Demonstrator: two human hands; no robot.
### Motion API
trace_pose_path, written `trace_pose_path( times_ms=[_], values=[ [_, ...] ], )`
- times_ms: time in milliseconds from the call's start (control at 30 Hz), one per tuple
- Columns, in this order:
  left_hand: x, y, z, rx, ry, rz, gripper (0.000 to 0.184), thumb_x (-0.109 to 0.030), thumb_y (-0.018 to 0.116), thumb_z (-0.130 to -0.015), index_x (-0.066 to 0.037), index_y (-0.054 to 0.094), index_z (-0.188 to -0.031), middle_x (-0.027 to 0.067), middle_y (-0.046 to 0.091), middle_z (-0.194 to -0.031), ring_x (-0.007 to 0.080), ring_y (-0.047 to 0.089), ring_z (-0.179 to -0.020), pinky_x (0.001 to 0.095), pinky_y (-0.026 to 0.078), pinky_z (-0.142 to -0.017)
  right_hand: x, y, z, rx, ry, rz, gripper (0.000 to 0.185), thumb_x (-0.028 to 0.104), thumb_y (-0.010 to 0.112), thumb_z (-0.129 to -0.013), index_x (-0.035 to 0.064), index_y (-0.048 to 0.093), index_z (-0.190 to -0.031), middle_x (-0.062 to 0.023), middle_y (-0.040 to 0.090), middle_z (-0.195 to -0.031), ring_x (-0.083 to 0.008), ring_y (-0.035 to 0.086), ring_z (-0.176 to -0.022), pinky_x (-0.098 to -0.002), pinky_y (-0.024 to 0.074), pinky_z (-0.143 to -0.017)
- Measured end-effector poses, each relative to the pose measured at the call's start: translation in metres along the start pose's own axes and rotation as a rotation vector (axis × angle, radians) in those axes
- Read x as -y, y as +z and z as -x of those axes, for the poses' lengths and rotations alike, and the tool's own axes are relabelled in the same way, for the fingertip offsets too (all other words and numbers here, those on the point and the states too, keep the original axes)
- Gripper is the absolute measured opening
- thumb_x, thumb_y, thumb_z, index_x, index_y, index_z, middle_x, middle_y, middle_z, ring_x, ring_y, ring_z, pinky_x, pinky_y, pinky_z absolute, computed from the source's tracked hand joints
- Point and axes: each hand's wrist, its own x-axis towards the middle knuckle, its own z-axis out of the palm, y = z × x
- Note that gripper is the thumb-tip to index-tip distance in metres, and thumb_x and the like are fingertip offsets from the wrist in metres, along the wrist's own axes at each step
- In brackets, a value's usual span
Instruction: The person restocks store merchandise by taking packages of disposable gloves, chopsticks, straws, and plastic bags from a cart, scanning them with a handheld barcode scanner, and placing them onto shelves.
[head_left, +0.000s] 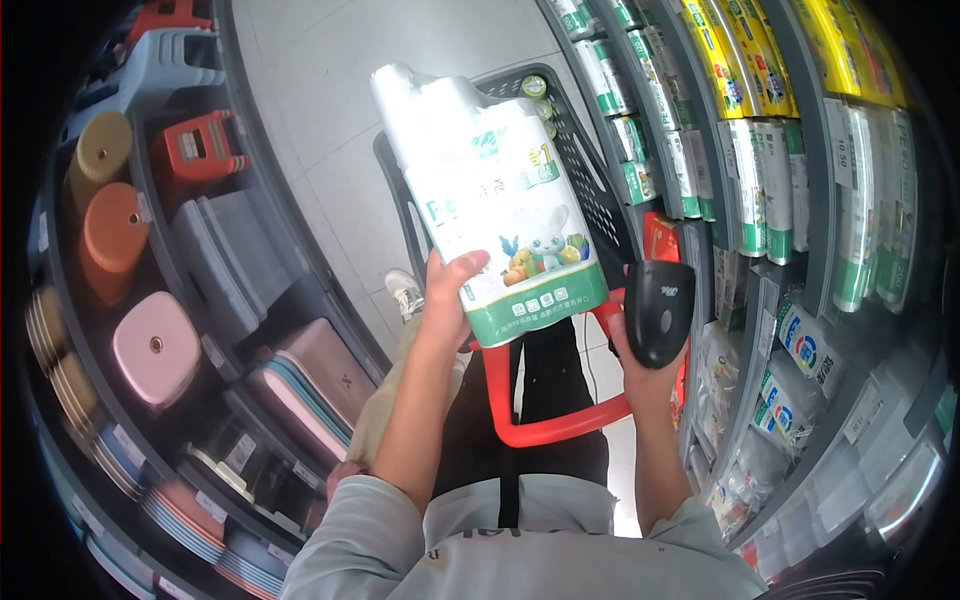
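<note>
My left hand grips the lower left side of a large white and green pack of plastic food bag rolls, thumb on its front. Fruit, vegetables and a white cartoon figure are printed on it. The pack is tilted above a dark shopping cart and hides much of the cart's basket. A black handheld barcode scanner is in my right hand, beside the pack's lower right corner. The cart's red handle curves below both things, close to my body.
Shelves on the left carry stools, bins and trays. On the right, shelves hold rolled bags and yellow packs. Green-topped containers sit in the cart. A white shoe and beige trouser leg show at left.
</note>
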Motion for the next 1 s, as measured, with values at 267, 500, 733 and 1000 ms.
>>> trace_pose_path(
  times_ms=[267, 500, 733, 1000],
  values=[
    [0.028, -0.005, 0.002, 0.261, -0.232, -0.04, 0.077, -0.016, 0.07, -0.073, 0.008, 0.04, -0.14, 0.022, 0.059, -0.129, 0.0329, 0.063, -0.113, 0.0438, 0.053, -0.097, -0.005, -0.028, 0.011, 0.07, 0.216, -0.036, 0.04, 0.013, 0.074, -0.089, -0.0026, 0.06, -0.124, -0.0104, 0.068, -0.112, -0.0176, 0.066, -0.102, -0.0323, 0.0516, -0.09],
    [0.039, 0.022, 0.065, -0.011, -0.107, -0.214, 0.046, -0.005, 0.065, -0.077, 0.008, 0.056, -0.12, 0.0163, 0.066, -0.11, 0.0249, 0.067, -0.095, 0.0364, 0.054, -0.085, 0.015, -0.083, 0.079, -0.131, 0.201, -0.213, 0.02, 0.006, 0.076, -0.082, -0.0008, 0.067, -0.099, -0.0093, 0.072, -0.092, -0.018, 0.069, -0.078, -0.0327, 0.0541, -0.072],
    [0.059, -0.01, 0.066, -0.123, 0.114, -1.144, 0.04, -0.01, 0.068, -0.078, 0.007, 0.061, -0.113, 0.0131, 0.072, -0.096, 0.0215, 0.069, -0.087, 0.0364, 0.053, -0.08, 0.068, -0.115, 0.097, 0.22, -0.124, 0.558, 0.037, 0.013, 0.076, -0.076, 0.0014, 0.065, -0.11, -0.0146, 0.059, -0.132, -0.0306, 0.066, -0.104, -0.0384, 0.0537, -0.087],
    [0.097, -0.026, 0.091, -0.136, -0.365, -0.367, 0.047, -0.015, 0.065, -0.081, 0.014, 0.058, -0.118, 0.0199, 0.068, -0.102, 0.0302, 0.07, -0.087, 0.0408, 0.058, -0.076, -0.008, -0.105, 0.105, 0.68, -0.262, 0.777, 0.03, 0.019, 0.068, -0.078, 0.0127, 0.067, -0.107, -0.0053, 0.067, -0.111, -0.0263, 0.059, -0.113, -0.0456, 0.0449, -0.091]
  ],
)
